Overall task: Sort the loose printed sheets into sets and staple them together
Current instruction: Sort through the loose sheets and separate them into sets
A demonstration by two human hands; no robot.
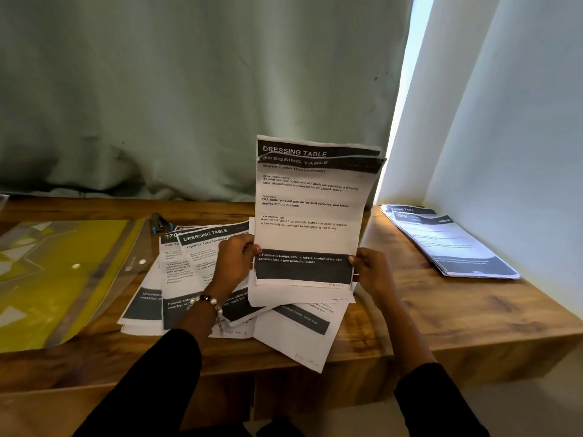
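Note:
A set of printed sheets (307, 212) headed "DRESSING TABLE" stands upright above the desk, two or more pages overlapping. My left hand (235, 263) grips its lower left edge and my right hand (372, 271) grips its lower right edge. Under and to the left of it, several loose printed sheets (189, 272) lie fanned on the wooden desk (394, 326). A finished stack of sheets (448, 244) lies at the far right by the wall. A dark stapler with a blue end (161, 223) lies behind the loose sheets.
A yellow clear plastic folder (56, 279) covers the left part of the desk. A green curtain (189, 89) hangs behind the desk and a white wall (520, 137) closes off the right side.

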